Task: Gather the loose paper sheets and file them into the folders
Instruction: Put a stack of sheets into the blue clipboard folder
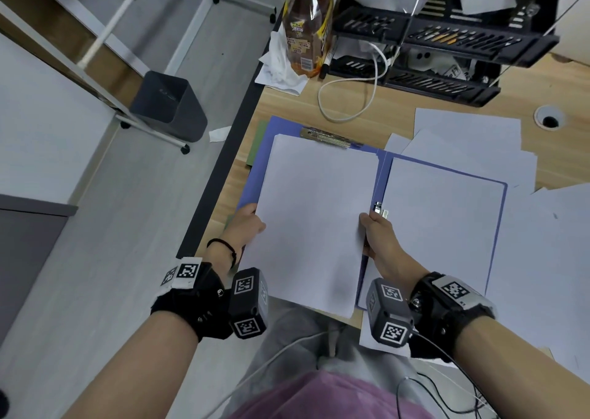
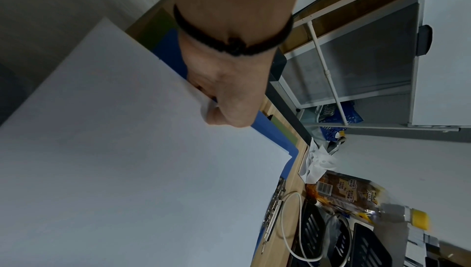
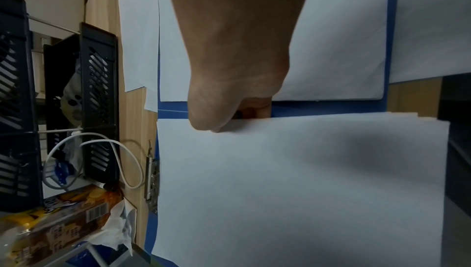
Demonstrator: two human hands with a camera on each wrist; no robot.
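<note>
An open blue folder (image 1: 498, 214) lies on the wooden desk, its metal clip (image 1: 325, 137) at the far edge of the left half. I hold a stack of white sheets (image 1: 313, 220) over that left half. My left hand (image 1: 247, 223) pinches the stack's left edge, thumb on top. My right hand (image 1: 375, 230) pinches its right edge near the folder's spine. The stack (image 2: 127, 160) (image 3: 293, 190) fills both wrist views. Another white sheet (image 1: 440, 227) lies in the folder's right half. Loose sheets (image 1: 472, 144) lie spread on the desk to the right.
A green folder (image 1: 257, 144) peeks out under the blue one at the left. A drink bottle (image 1: 308, 29), crumpled tissue (image 1: 281, 67), a white cable (image 1: 351, 99) and black stacked trays (image 1: 447, 45) stand at the back. A dark bin (image 1: 169, 105) stands on the floor.
</note>
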